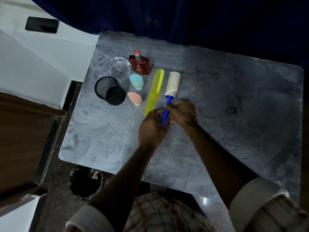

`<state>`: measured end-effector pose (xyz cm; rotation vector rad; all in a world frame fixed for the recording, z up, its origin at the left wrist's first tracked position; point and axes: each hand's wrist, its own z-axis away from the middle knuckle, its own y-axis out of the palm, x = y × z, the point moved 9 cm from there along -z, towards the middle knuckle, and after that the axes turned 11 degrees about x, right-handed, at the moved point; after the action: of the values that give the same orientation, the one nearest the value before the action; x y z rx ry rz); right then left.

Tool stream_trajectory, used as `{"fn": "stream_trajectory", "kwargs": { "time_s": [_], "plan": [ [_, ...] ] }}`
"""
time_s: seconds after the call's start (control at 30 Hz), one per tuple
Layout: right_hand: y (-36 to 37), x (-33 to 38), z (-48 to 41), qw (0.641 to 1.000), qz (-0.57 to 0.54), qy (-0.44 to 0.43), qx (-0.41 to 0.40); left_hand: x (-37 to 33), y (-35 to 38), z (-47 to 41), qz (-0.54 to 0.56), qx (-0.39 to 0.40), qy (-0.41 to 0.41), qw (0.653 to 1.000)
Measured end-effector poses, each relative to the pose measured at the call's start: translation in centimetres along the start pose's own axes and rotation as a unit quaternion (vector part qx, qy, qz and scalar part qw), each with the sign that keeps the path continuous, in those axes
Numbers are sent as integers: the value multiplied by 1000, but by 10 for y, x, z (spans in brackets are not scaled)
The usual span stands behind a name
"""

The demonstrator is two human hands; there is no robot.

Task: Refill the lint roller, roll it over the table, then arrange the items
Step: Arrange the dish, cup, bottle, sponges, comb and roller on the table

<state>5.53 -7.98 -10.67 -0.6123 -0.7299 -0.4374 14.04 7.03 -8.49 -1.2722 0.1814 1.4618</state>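
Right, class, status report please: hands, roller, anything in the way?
Left hand and right hand both gripping lint roller by its blue handle. Roll lying on table. Yellow comb alongside, close.

On the grey marbled table (217, 114) the blue-handled lint roller (171, 86) lies just right of the yellow plastic comb (154, 91) — further left, two egg-shaped sponges (136, 82), a black mesh cup (109, 90), a clear glass dish (119, 66) and a red perfume bottle (140, 64) behind.

My two bare forearms (215, 148) emerge from a checked shirt (160, 213), its sleeves rolled into pale cuffs (255, 193) near the elbows
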Motion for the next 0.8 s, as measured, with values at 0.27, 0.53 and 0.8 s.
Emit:
{"fn": "stream_trajectory", "kwargs": {
  "time_s": [0.27, 0.53, 0.8],
  "plan": [
    [-10, 15, 10, 993, 112, -25, -24, -4, -2, -1, -48, -10, 18, 999],
    [-15, 15, 15, 993, 113, -10, -22, -8, -4, -3, -99, -16, 45, 994],
    [-23, 13, 24, 994, 110, -5, -6, -13, -7, 3, -123, -19, 53, 991]
  ]
}}
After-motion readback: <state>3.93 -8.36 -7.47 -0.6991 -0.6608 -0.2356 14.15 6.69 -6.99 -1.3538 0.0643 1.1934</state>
